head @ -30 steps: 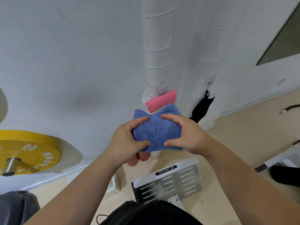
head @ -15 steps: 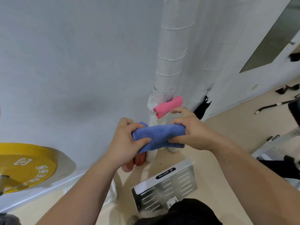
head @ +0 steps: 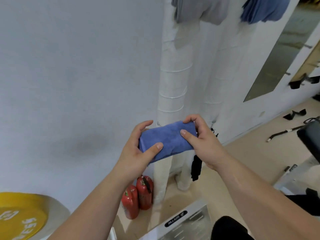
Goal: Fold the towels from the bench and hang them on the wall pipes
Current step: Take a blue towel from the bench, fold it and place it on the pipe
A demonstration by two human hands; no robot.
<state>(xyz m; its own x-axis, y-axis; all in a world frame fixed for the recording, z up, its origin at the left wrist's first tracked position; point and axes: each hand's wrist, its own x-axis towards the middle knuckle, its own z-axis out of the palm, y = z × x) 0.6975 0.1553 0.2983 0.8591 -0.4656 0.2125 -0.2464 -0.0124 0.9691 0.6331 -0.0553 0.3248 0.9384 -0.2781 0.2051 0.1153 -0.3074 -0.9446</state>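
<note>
A folded blue towel [head: 170, 138] is held in front of the white wrapped wall pipes [head: 173, 87]. My left hand [head: 138, 149] grips its left end, thumb on top and fingers behind. My right hand [head: 200, 141] grips the right end the same way. High on the pipes hang a grey towel [head: 199, 9] and a blue towel [head: 263, 9]. The pink towel seen earlier is hidden behind the one I hold.
Two red fire extinguishers [head: 136, 196] stand at the foot of the left pipe. A yellow weight plate [head: 20, 219] is at the lower left. A metal footplate [head: 183, 222] lies below, black gear [head: 196, 167] hangs by the pipes, a bench [head: 310, 141] at right.
The view has tilted up, showing hung towels at the top. Both hands have raised the blue towel and it now covers the pink towel.
</note>
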